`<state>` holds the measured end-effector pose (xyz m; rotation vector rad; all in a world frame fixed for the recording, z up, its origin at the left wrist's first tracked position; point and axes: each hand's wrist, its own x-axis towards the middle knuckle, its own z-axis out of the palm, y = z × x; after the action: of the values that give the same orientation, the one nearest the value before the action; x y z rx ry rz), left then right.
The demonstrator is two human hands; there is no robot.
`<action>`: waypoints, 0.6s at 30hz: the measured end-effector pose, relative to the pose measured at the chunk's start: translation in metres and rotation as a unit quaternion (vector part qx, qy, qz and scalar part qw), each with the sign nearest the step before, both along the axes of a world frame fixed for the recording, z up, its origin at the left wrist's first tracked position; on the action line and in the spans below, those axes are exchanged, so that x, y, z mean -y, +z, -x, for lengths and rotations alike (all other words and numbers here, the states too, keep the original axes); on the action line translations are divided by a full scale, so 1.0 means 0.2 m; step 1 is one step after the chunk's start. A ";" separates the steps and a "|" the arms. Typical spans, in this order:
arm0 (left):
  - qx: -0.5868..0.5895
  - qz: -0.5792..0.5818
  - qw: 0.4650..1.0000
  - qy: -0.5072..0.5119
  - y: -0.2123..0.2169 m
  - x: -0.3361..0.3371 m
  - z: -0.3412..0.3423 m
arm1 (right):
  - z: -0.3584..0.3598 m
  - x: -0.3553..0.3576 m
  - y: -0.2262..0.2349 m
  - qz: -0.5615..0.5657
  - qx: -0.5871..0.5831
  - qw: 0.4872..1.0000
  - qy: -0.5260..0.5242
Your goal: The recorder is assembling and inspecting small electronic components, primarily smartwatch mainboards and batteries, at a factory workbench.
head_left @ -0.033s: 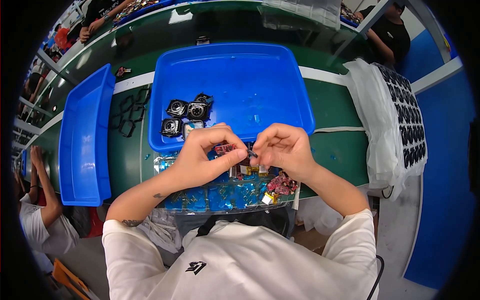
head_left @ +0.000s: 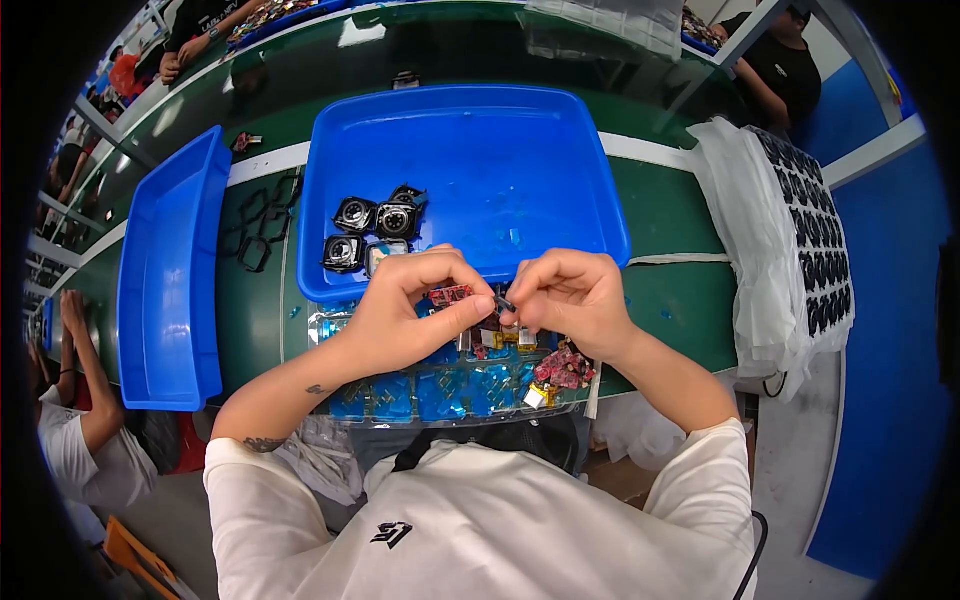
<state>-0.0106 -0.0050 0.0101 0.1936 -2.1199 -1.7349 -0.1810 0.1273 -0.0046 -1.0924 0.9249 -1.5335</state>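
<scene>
My left hand (head_left: 405, 310) pinches a small red circuit board (head_left: 450, 295) between thumb and fingers, just over the near rim of a large blue tray (head_left: 500, 170). Touching it from the right, my right hand (head_left: 570, 295) pinches a tiny dark part (head_left: 503, 303) against the board's edge. Several black round modules (head_left: 375, 225) lie in the tray's near-left corner. Under my hands a clear tray (head_left: 440, 390) holds blue film pieces, and more red boards (head_left: 563, 366) lie on it.
A second blue bin (head_left: 170, 280) stands at the left on the green bench (head_left: 680, 210), with black frames (head_left: 260, 225) between the bins. White sheets carrying black parts (head_left: 800, 230) lie at the right. Other people work at the left (head_left: 75, 440) and far side (head_left: 780, 70).
</scene>
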 end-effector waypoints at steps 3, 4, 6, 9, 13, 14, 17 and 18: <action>0.008 0.007 1.000 -0.001 0.00 0.00 0.00 | -0.01 0.00 0.00 0.026 -0.057 0.998 -0.022; 0.008 0.006 1.000 0.000 0.00 0.00 0.00 | -0.02 0.00 0.00 0.025 -0.057 0.998 -0.021; 0.025 -0.010 1.000 0.014 0.01 0.00 0.00 | -0.03 0.00 0.02 -0.007 -0.085 0.996 -0.021; 0.019 0.029 0.999 0.007 0.00 0.00 0.01 | -0.02 -0.01 0.02 -0.012 -0.100 0.995 0.015; -0.019 0.098 0.994 -0.037 0.00 0.02 0.02 | -0.02 -0.01 0.04 -0.022 -0.132 0.991 0.030; -0.070 0.084 0.991 -0.074 -0.01 0.02 0.01 | -0.02 -0.01 0.04 -0.040 -0.137 0.990 0.007; -0.135 0.078 0.981 -0.116 0.00 0.02 0.00 | 0.03 0.03 0.07 0.072 -0.330 0.941 -0.031; -0.155 0.074 0.978 -0.118 0.01 0.01 -0.01 | 0.04 0.05 0.08 0.199 -0.497 0.844 -0.046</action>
<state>-0.0091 -0.0077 0.0122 -0.3613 -2.0883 -1.5966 -0.1894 0.1173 0.0115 -2.2818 1.3637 -1.2021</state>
